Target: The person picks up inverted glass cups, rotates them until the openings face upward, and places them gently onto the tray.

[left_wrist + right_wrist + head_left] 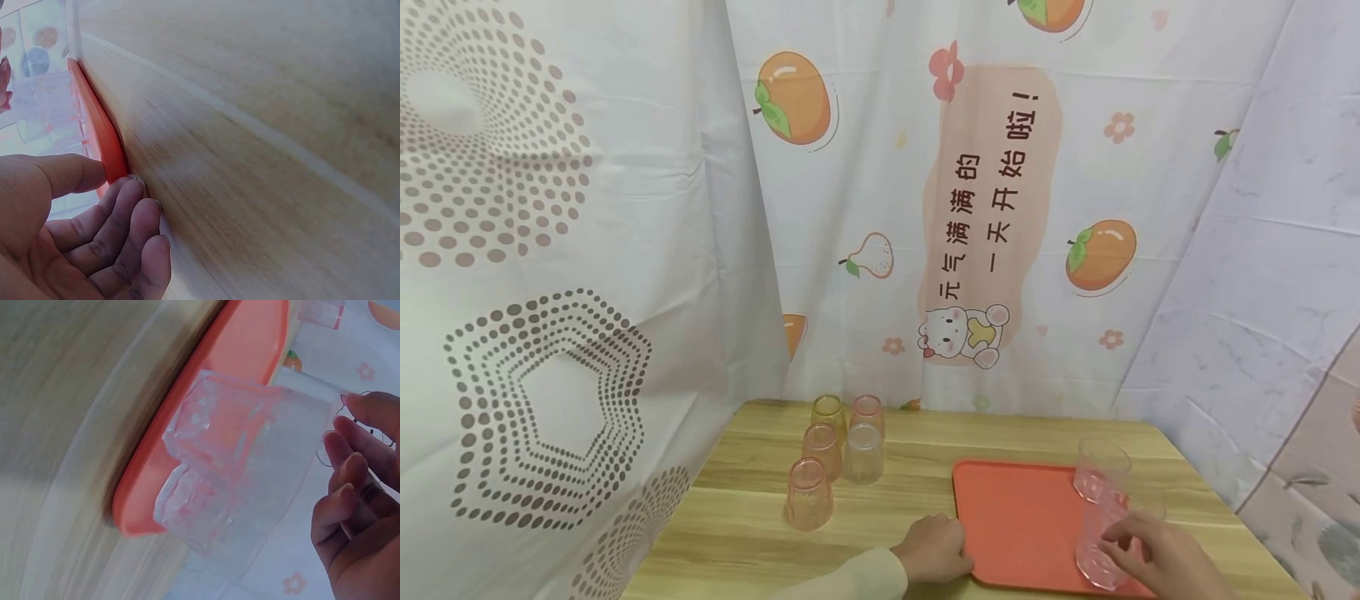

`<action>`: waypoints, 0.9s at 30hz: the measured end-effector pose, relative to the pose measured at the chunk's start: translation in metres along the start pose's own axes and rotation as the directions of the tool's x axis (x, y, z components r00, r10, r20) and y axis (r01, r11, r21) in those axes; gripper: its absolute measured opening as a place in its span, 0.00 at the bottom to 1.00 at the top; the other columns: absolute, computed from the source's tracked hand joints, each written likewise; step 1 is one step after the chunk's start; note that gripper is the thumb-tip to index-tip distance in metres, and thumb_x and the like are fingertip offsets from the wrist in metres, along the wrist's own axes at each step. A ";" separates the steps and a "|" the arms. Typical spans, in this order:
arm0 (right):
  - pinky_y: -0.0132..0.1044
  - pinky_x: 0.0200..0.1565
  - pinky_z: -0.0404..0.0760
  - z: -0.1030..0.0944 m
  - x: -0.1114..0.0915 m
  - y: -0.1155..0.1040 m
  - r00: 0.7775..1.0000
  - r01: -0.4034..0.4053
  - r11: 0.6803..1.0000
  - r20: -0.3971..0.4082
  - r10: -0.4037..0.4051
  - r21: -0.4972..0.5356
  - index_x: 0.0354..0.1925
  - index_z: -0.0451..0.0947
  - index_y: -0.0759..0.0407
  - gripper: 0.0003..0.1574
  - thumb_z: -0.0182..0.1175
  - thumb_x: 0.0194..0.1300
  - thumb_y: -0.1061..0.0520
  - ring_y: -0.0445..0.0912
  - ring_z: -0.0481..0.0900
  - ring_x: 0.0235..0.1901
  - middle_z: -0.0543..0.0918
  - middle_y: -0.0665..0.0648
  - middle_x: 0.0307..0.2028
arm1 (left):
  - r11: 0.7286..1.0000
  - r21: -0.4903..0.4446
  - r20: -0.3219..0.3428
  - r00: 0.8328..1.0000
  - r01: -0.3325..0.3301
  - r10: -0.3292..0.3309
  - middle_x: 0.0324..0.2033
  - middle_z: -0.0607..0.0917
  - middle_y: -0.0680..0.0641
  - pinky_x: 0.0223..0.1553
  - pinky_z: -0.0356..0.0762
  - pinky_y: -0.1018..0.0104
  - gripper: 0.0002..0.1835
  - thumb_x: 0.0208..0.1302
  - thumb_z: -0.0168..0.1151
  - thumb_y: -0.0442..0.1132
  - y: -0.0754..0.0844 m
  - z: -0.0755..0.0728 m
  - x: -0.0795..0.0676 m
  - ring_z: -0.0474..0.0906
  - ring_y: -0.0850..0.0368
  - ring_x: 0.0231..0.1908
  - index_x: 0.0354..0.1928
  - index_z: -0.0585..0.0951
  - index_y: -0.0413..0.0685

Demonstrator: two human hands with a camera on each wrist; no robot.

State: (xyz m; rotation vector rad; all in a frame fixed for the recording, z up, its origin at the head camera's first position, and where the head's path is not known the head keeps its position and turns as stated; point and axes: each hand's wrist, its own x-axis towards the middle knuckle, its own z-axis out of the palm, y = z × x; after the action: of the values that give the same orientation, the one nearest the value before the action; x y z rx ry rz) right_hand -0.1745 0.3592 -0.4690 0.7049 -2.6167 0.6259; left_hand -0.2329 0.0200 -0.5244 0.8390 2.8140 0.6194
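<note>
In the head view my left hand (934, 548) is at the near left corner of a red-orange tray (1015, 525). Its thumb and fingers pinch the tray's rim in the left wrist view. My right hand (1157, 550) hovers over the tray's right side, by the mouth of a clear glass (1097, 567). Its fingers are loosely bent with nothing between them, just off the glass rim in the right wrist view. Another clear glass (1101, 471) stands upright farther back on the tray. Both glasses sit close together along that side.
Several tinted glasses stand upside down on the wooden table's left half: a yellow one (828, 412), pinkish ones, including the nearest glass (809, 496), and a clear one (864, 454). Printed curtains (880, 167) hang behind the table and at both sides.
</note>
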 end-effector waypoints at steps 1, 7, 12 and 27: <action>0.30 0.23 0.66 0.001 0.001 -0.001 1.000 0.001 1.000 -0.020 -0.001 0.006 0.34 0.84 0.45 0.09 0.75 0.58 0.58 0.28 0.64 0.23 0.72 0.31 0.29 | 1.000 -0.001 0.000 1.000 -0.001 0.001 0.05 0.56 0.60 0.11 0.48 0.73 0.29 0.64 0.68 0.42 0.000 0.000 0.000 0.48 0.67 0.08 0.08 0.65 0.52; 0.27 0.22 0.65 0.010 0.010 -0.006 0.989 0.103 0.994 -0.108 -0.098 0.038 0.34 0.83 0.44 0.18 0.77 0.51 0.64 0.27 0.64 0.23 0.74 0.31 0.28 | 1.000 -0.016 0.008 1.000 0.001 -0.001 0.05 0.56 0.60 0.12 0.48 0.73 0.29 0.65 0.68 0.42 0.001 -0.002 0.000 0.48 0.67 0.08 0.08 0.65 0.51; 0.21 0.23 0.62 0.021 0.018 -0.011 0.958 0.222 0.974 -0.194 -0.211 0.038 0.33 0.83 0.45 0.25 0.78 0.44 0.70 0.27 0.65 0.23 0.76 0.33 0.28 | 1.000 -0.012 0.007 1.000 -0.003 0.003 0.05 0.56 0.60 0.12 0.49 0.73 0.29 0.66 0.67 0.41 0.001 -0.002 0.000 0.49 0.67 0.08 0.08 0.65 0.51; 0.20 0.24 0.61 0.043 0.029 -0.030 0.950 0.267 0.961 -0.149 -0.275 -0.070 0.32 0.82 0.39 0.19 0.81 0.49 0.58 0.25 0.62 0.22 0.73 0.29 0.29 | 1.000 0.016 -0.014 1.000 -0.027 0.027 0.07 0.56 0.60 0.13 0.55 0.71 0.29 0.68 0.65 0.40 -0.002 0.000 0.001 0.52 0.66 0.09 0.09 0.63 0.51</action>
State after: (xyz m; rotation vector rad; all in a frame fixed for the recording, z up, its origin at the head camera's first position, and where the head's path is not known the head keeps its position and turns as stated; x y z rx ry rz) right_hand -0.1916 0.3031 -0.4828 0.9385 -2.3270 0.5104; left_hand -0.2350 0.0195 -0.5250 0.8799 2.8287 0.6094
